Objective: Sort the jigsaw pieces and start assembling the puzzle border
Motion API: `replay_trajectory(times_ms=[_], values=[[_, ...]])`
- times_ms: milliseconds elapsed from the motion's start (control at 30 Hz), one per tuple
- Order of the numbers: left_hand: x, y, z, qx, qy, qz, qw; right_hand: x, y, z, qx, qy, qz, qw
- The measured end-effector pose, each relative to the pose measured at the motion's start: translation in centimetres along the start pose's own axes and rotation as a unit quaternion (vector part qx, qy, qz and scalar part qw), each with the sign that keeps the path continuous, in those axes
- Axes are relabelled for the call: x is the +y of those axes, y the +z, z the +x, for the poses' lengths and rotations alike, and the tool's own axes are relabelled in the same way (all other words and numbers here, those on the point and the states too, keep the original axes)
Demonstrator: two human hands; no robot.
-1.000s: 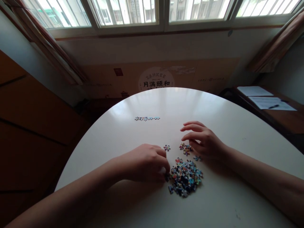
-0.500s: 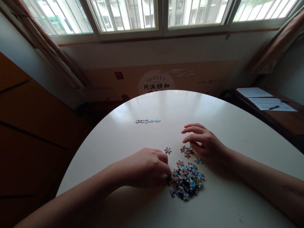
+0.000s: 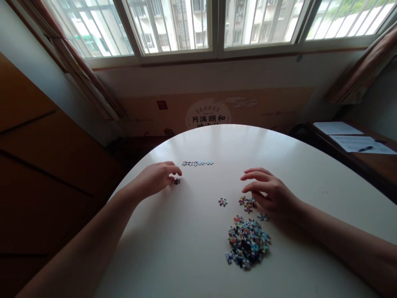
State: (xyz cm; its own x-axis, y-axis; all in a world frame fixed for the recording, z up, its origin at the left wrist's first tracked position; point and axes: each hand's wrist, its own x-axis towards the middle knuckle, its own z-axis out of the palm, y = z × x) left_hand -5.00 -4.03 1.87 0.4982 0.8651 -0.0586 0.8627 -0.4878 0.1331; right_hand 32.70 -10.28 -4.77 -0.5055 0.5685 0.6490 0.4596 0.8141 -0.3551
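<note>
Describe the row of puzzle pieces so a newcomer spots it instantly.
Find the curved white table. Toward its far edge, just right of the left hand, lies the row of puzzle pieces. It forms a thin line, unlike the jumbled heap nearer the viewer.

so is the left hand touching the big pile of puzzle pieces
Apart. The head view shows a wide stretch of white tabletop between the left hand and the big pile.

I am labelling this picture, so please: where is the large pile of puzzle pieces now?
In the head view, the pile lies on the white table, right of centre, just below the small cluster beside the right hand.
</note>
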Motion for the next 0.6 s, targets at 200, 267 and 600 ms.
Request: replay_trajectory(times_ms=[200,267,600], values=[[-0.9,0.0,-0.2,0.026,-0.079,0.019,0.996,0.0,0.0,-0.1,0.002,-0.005,-0.004,1.000],[-0.5,-0.2,-0.6,0.000,-0.091,0.013,0.996,0.0,0.0,-0.1,0.002,-0.003,-0.005,1.000],[1.4,-0.3,-0.3,-0.028,-0.089,0.009,0.996,-0.1,0.0,0.0,-0.002,0.001,-0.006,1.000]])
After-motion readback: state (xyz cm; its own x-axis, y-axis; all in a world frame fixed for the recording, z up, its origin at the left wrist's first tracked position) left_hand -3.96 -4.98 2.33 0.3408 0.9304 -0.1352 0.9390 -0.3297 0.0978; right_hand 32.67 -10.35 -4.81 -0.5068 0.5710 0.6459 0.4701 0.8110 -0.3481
